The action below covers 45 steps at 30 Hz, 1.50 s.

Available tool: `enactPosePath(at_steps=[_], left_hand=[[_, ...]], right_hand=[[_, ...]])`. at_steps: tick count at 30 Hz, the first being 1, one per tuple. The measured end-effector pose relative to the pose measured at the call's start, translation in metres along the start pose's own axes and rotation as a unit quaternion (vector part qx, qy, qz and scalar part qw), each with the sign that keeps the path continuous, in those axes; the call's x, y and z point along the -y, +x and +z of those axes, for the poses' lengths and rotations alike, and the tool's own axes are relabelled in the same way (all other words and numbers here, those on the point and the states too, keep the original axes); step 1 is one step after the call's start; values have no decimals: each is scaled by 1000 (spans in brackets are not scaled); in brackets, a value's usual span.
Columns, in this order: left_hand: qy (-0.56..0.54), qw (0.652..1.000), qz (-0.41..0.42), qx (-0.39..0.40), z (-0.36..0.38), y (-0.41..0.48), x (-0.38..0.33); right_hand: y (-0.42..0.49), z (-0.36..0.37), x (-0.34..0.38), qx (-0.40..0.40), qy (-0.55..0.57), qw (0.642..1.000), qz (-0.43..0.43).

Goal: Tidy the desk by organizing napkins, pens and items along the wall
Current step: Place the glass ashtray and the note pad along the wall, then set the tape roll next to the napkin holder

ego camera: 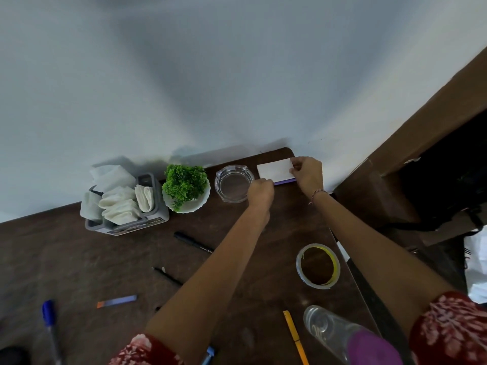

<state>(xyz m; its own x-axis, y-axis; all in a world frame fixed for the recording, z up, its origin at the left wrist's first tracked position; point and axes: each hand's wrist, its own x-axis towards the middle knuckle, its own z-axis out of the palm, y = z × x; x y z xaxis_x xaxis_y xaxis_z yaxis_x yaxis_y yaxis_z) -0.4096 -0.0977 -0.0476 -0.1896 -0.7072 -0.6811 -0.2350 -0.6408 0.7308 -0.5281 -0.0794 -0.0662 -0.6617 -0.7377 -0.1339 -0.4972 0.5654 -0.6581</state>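
A white pad with a purple edge [275, 171] lies against the wall at the desk's far right corner. My right hand [307, 173] grips its right end, and my left hand [261, 192] pinches its near left corner. Left of it along the wall stand a glass ashtray [233, 183], a small green plant in a white bowl [185, 188] and a grey holder stuffed with white napkins [123, 201]. Loose on the desk lie a black marker [193, 242], a black pen [167, 276], a blue pen [50, 322] and a yellow pencil [295, 335].
A tape roll [318, 266] lies near the desk's right edge. A clear bottle with a purple cap [342, 335] lies at the near right. A small blue-orange strip [117, 301] sits mid-desk. A brown cabinet [427, 122] stands to the right of the desk.
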Motion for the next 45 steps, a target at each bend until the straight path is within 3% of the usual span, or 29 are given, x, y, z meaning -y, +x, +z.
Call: enactPosePath(at_steps=[11, 19, 30, 36, 45], left_hand=[[26, 999, -4, 39, -7, -41, 34], [100, 992, -42, 66, -13, -69, 97], [144, 984, -83, 62, -2, -106, 120], [113, 989, -79, 48, -6, -120, 113], [-6, 999, -16, 44, -49, -144, 74]], right_hand=[[-62, -44, -6, -11, -18, 999, -37], [-131, -75, -59, 127, -81, 983, 103], [-176, -86, -79, 171, 49, 955, 239], [-182, -86, -76, 153, 75, 960, 222], [-180, -105, -27, 166, 134, 971, 109]])
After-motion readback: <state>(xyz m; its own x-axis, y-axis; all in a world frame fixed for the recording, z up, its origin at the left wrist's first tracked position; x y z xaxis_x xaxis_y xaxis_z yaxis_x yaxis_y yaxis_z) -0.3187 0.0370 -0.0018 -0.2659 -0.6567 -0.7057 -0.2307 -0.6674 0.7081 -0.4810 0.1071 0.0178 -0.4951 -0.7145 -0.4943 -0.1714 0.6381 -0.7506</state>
